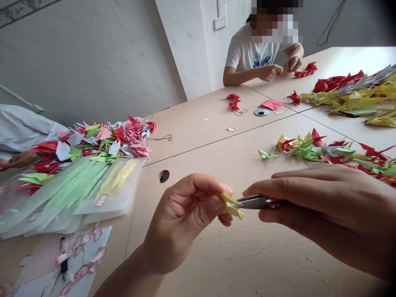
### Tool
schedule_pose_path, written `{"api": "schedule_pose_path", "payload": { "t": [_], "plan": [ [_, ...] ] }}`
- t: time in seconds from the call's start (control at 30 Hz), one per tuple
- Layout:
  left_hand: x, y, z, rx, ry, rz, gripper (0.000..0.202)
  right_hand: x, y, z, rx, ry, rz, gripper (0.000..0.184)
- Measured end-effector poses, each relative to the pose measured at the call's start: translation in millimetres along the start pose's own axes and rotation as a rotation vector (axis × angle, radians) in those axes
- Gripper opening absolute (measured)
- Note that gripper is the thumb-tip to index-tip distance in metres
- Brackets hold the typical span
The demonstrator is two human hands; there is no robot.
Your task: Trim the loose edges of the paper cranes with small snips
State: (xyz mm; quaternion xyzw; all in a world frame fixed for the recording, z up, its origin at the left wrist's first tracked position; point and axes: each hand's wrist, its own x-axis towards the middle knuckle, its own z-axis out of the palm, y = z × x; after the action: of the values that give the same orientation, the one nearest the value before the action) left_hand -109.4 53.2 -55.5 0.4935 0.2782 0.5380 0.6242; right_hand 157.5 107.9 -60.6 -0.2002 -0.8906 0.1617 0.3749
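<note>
My left hand pinches a small yellow folded-paper crane between thumb and fingers, its two narrow points facing right. In my right hand are small metal scissors, gripped near the pivot; their handles are hidden under the palm. The tips of the scissors sit between the crane's two points, and I cannot tell whether they touch the paper. Beyond my right hand lies a loose green paper crane beside a string of mixed-colour cranes.
Clear plastic bags of folded paper and a heap of cranes fill the left side. Across the table, a person handles red paper. Yellow and red crane strings lie far right. A round hole pierces the tabletop.
</note>
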Motion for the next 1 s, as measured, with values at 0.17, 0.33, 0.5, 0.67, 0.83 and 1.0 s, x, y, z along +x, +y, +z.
{"api": "schedule_pose_path", "payload": {
  "t": [0.17,0.33,0.5,0.67,0.83,1.0],
  "plan": [
    [1,-2,1.3,0.024,0.036,0.003,0.009,3,-3,0,-0.112,0.001,-0.08,0.044],
    [1,-3,0.3,0.054,0.074,0.007,0.01,-5,-4,2,-0.198,0.057,-0.069,0.029],
    [-1,-4,-0.2,0.086,0.078,0.008,0.011,-10,-7,-2,-0.217,0.04,-0.104,0.02],
    [0,-4,-1.9,0.068,0.032,0.029,0.012,-9,-3,-1,-0.104,-0.008,-0.048,0.017],
    [2,-4,-3.9,-0.032,-0.058,0.014,0.014,-3,0,4,0.115,-0.038,0.022,0.032],
    [2,-3,-4.6,-0.059,-0.055,0.023,0.02,1,-2,3,0.193,-0.095,0.104,0.044]
  ]
}}
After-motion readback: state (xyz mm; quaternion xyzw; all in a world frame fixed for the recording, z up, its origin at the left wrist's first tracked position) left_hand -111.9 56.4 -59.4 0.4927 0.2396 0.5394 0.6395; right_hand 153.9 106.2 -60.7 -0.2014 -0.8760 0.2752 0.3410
